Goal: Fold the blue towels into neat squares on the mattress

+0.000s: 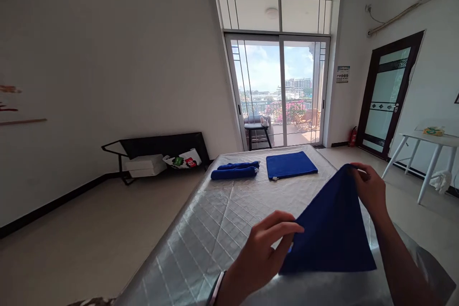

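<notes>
Both my hands hold up a blue cloth [332, 229] above the near right part of a quilted, silvery mattress [201, 234]. A top corner of the cloth is pinched in my right hand [371, 189]. My left hand [267, 248] grips its left edge lower down, near a small pale tag. Farther back on the mattress lie rolled blue cloths [234, 172], side by side. To their right, a flat folded blue cloth [291, 165] shows a white tag at its front corner.
A black metal rack [161, 146] stands by the left wall, with a white box [145, 166] and a printed bag [182, 159] on it. On the right are a white table [430, 139] and a dark-framed door [389, 95]. Sliding glass doors [281, 91] lie beyond the mattress.
</notes>
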`<state>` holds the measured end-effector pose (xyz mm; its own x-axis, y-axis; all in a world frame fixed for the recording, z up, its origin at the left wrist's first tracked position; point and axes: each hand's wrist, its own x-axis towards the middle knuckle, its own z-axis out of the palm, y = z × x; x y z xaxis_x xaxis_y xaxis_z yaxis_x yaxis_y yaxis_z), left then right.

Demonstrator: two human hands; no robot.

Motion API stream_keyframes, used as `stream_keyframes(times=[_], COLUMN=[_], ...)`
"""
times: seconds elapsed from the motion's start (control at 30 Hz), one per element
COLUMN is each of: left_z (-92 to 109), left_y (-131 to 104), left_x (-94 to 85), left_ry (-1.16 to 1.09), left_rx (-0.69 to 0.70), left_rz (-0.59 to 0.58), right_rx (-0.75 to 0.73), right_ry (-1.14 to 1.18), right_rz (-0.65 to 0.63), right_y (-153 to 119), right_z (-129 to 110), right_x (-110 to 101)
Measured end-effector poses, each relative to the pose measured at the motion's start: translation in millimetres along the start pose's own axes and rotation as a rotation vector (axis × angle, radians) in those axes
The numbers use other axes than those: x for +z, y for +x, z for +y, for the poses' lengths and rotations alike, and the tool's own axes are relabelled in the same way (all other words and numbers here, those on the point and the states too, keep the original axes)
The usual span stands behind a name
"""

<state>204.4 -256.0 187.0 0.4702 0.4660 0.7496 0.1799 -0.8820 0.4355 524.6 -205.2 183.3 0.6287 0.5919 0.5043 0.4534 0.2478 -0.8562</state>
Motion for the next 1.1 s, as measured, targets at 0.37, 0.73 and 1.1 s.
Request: stream_keyframes(times=[0.37, 0.73, 1.1], left_z=[-48, -144, -160], left_y=[-16, -157, -205], left_x=[13.8, -59.1, -51.9], left_ry=[-0.013, 0.289, 0.34], left_rx=[-0.269, -1.018, -1.106], left_rz=[0.216, 0.153, 0.065], right_rx=[-0.247, -0.342, -0.243], right_ry=[-0.007, -0.054, -0.588], right_rz=[-0.388, -1.038, -1.07], right_y=[38, -147, -155], right_z=[-30, -15, 86], right_x=[156, 286, 72])
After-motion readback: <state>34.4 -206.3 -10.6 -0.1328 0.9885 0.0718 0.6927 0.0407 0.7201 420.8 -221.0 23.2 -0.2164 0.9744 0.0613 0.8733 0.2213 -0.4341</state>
